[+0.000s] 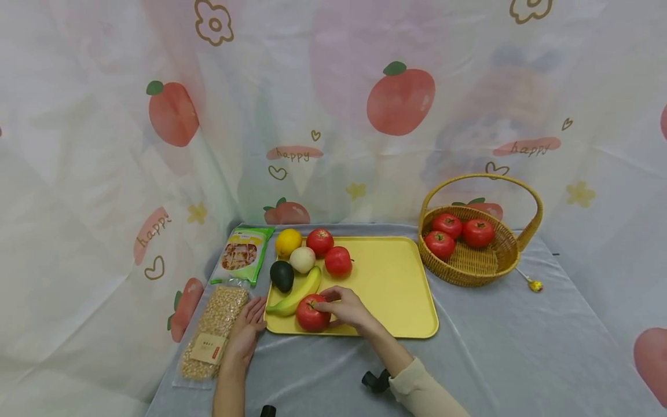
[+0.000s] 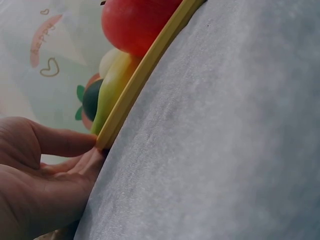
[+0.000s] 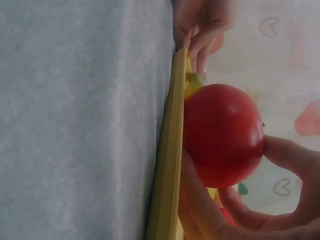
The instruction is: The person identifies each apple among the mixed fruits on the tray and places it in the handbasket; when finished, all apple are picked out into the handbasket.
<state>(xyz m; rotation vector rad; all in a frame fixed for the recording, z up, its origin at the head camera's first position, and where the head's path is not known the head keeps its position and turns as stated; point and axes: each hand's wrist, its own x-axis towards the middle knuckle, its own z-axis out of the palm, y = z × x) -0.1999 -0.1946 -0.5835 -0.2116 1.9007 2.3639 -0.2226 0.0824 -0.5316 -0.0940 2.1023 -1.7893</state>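
My right hand holds a red tomato at the front of the yellow tray. In the right wrist view, thumb and fingers are spread around it, low over the rim. Beside the tray's near left corner, my left hand has straight fingers along the edge. The left wrist view shows its thumb tip at the corner. Next to the tomato lie a banana and a dark green avocado. Behind them are a pale round fruit, a yellow lemon and two red fruits.
A wicker basket with three tomatoes stands to the right, a small yellow flower in front. At left lie a green-and-white packet and a bag of pale beans. Black objects are near the front.
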